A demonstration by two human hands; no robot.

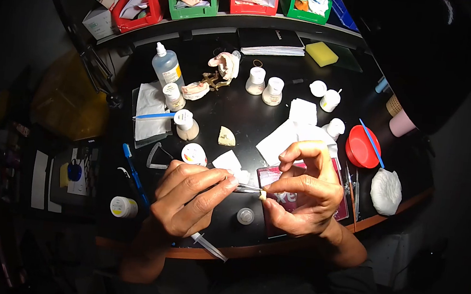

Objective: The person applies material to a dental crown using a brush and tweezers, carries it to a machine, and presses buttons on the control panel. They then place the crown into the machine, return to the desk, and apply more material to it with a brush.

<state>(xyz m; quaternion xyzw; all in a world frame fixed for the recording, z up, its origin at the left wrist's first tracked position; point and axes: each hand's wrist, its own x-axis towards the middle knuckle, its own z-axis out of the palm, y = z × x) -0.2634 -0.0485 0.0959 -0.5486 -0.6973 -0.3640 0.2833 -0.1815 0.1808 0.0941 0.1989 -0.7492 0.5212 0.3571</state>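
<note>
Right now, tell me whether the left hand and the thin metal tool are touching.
Touching. The head view shows the left hand pinching the thin metal tool between its fingertips.

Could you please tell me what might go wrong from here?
The small pale piece, pinched by the right hand, might slip. The metal tool in the left hand, its tip at the piece, could dislodge it. The syringe, apparently jutting past the table edge, could be knocked down.

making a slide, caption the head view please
Left hand holds tweezers at a small cream piece in the right hand.
</note>
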